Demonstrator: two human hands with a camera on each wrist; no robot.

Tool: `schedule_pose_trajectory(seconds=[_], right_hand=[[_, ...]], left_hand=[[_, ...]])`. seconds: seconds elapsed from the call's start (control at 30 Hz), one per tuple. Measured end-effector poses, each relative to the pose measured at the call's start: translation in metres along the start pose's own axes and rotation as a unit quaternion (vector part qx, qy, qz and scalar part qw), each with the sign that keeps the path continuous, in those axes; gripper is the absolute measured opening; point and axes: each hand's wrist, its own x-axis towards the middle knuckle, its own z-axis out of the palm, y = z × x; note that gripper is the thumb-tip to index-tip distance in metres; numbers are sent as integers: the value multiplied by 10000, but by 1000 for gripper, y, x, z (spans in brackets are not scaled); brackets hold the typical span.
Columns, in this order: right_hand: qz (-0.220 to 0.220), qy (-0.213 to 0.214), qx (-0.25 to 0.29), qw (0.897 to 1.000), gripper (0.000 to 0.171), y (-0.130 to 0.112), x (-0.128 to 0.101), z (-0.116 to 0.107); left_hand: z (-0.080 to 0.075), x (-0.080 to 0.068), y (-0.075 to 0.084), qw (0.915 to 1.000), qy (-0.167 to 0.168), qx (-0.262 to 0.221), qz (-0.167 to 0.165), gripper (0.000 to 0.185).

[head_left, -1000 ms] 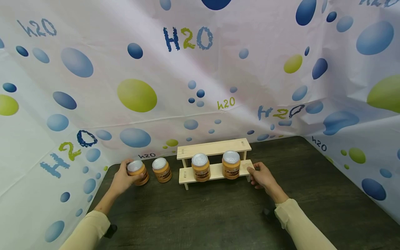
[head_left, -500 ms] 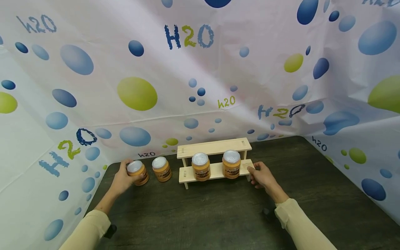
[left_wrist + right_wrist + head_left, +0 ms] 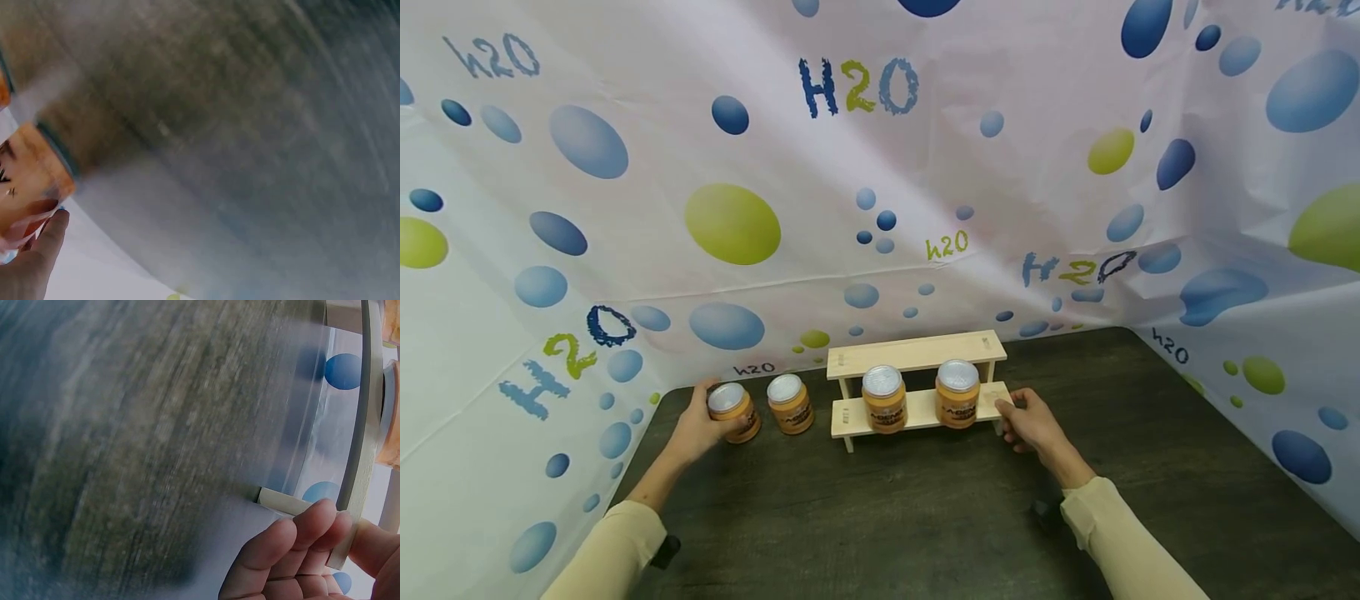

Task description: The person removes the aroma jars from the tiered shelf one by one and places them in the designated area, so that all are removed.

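From far away, I counted two hands, four orange jars with silver tops, and one pale wooden rack (image 3: 850,362) with two shelves. Two jars were by the table's left side and two were on the rack. The person's left hand (image 3: 695,427) was curved around the end jar (image 3: 734,412), with the thumb in front and the fingers behind. That jar was near the back left corner of the dark table (image 3: 880,517), and I could not tell if its bottom touched the wood. The second jar (image 3: 791,406) stood just beside it. The third jar (image 3: 885,401) and the fourth jar (image 3: 957,396) stood upright on the low shelf (image 3: 921,410), a little apart.

The right hand (image 3: 1034,425) pinched the right end of the low shelf, thumb on top and fingers bent under it.

The jars had labels with dark letters, but they were too small for me to read for sure. Tiny marks on the shelf ends were too small, too. On the white cloth (image 3: 647,50) I counted eight "H2O" words, some with a small h. One was all green, and one was cut off at the top right.
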Motion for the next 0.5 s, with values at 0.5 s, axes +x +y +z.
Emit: schedule_pose_trajectory(seconds=[0.5], right_hand=[[-19, -21, 23, 10000, 32, 0, 0, 0]], left_hand=[[-29, 7, 68, 9841, 720, -807, 1410, 81]])
